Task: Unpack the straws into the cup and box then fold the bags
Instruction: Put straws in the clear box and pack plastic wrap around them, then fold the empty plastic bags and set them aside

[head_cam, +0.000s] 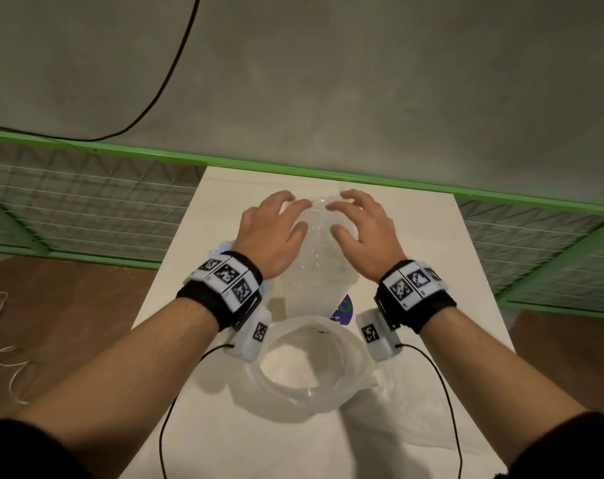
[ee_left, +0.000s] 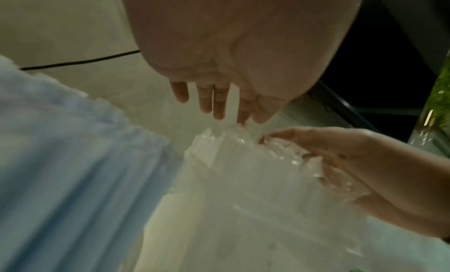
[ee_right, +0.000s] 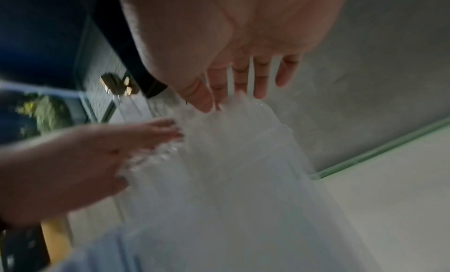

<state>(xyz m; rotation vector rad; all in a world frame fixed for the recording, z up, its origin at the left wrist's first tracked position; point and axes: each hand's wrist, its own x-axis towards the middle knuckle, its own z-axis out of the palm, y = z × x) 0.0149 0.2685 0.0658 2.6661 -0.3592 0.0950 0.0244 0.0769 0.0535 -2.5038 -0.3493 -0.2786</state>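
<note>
Item: clear wrapped straws [head_cam: 317,236], standing in the cup [head_cam: 316,295] mid-worktop [head_cam: 432,257] — your left hand [head_cam: 274,233] and right hand [head_cam: 362,233] are cupping the tops, fingers straight, gripping nothing. Empty bag [head_cam: 304,368] lying nearer you.

We see a white bench [head_cam: 449,257] set against a green metal rail [head_cam: 293,169] with wire mesh panels [head_cam: 79,209] beyond its left and right edges. Behind the rail rises a grey concrete wall [head_cam: 362,81] crossed by a black cable [head_cam: 169,74]. Brown floor [head_cam: 69,305] lies left, dimly lit.
</note>
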